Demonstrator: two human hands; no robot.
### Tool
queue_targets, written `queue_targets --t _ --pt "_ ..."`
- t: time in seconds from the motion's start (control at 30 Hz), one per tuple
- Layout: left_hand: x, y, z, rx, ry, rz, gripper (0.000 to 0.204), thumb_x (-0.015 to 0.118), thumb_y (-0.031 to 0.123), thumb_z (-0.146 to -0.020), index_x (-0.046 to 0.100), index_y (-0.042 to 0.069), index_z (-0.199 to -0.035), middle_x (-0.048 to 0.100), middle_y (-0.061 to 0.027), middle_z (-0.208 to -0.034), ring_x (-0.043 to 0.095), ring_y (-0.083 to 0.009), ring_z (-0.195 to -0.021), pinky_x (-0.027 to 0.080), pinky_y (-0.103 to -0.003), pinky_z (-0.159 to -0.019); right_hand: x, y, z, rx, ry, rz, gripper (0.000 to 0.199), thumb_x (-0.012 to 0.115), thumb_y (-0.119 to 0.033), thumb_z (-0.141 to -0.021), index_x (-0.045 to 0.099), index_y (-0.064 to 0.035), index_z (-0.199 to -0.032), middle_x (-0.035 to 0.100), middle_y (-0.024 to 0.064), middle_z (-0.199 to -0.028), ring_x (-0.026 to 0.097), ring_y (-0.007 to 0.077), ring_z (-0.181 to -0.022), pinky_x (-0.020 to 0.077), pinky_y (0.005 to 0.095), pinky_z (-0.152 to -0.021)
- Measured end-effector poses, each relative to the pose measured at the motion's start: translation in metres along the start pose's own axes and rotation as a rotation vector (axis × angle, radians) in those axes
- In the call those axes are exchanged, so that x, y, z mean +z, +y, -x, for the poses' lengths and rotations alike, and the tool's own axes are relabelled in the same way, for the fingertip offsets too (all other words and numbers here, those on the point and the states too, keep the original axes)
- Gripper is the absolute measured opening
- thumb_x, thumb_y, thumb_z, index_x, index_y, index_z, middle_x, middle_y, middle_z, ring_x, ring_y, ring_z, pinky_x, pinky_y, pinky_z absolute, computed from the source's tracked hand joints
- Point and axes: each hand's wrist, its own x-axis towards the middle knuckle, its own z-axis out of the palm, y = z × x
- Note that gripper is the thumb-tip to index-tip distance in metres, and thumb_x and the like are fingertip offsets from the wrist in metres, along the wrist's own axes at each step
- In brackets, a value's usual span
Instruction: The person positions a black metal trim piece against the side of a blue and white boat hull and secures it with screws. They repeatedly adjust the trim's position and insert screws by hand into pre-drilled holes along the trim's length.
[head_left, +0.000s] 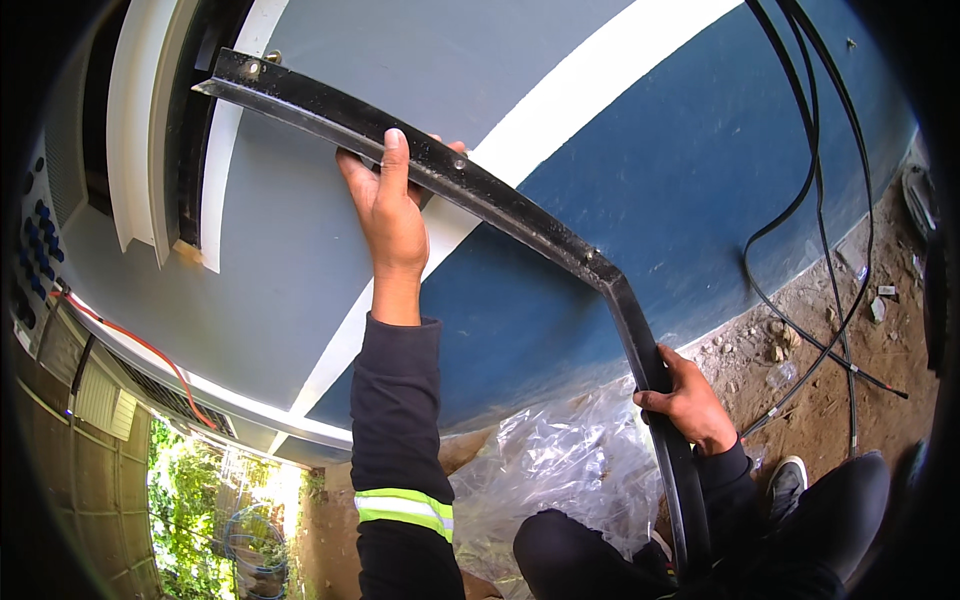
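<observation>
A long black metal angle bracket (520, 222) with one bend stretches from the upper left down to my lap. My left hand (388, 205) grips its upper arm, with the thumb lying along the front and the fingers curled behind. Below the bend, my right hand (688, 397) is wrapped round the lower arm. The bracket's upper end shows a hole, and a small bolt (273, 56) sits just behind that end. Behind the bracket is a wall (450, 350) painted grey and blue with white bands. Whether the bracket touches the wall, I cannot tell.
Black cables (815, 170) hang down the wall on the right and trail onto the dirt floor (800, 415). Clear plastic sheeting (560, 465) lies crumpled below the wall. At the upper left stands a white frame (145, 130); an orange cable (150, 345) runs beneath it.
</observation>
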Motion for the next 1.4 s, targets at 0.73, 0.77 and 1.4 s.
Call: queue_targets --t 0.73,0.77,1.4 --pt "0.002 -0.017 -0.001 0.243 0.307 -0.524 0.047 0.064 0.007 -0.098 0.048 -0.006 -0.139 0.063 -0.0254 -0.132 0.062 -0.0386 -0.123 0.044 -0.043 -0.110 0.002 -0.009 0.002 -0.082 0.072 0.088 0.083 0.084 -0.004 -0.083 0.040 0.0205 -0.149 0.070 0.0219 -0.119 0.069 0.0229 -0.104 0.0558 0.0331 -0.093" --pt "0.002 -0.014 -0.003 0.229 0.320 -0.526 0.040 0.063 0.006 -0.098 0.052 -0.005 -0.135 0.065 -0.0234 -0.127 0.064 -0.0365 -0.119 0.046 -0.043 -0.107 0.001 -0.009 0.002 -0.041 0.080 0.097 0.082 0.084 -0.004 -0.083 0.040 0.0205 -0.148 0.070 0.0210 -0.117 0.069 0.0221 -0.102 0.0563 0.0329 -0.091" --pt "-0.003 0.022 -0.048 0.310 0.434 -0.630 0.034 0.067 0.021 -0.103 0.057 -0.009 -0.118 0.072 -0.0247 -0.111 0.071 -0.0409 -0.101 0.053 -0.047 -0.092 0.003 -0.019 0.006 0.056 0.010 -0.043 0.071 0.078 0.004 -0.085 0.044 0.0158 -0.146 0.071 0.0123 -0.095 0.071 0.0170 -0.077 0.0581 0.0310 -0.069"
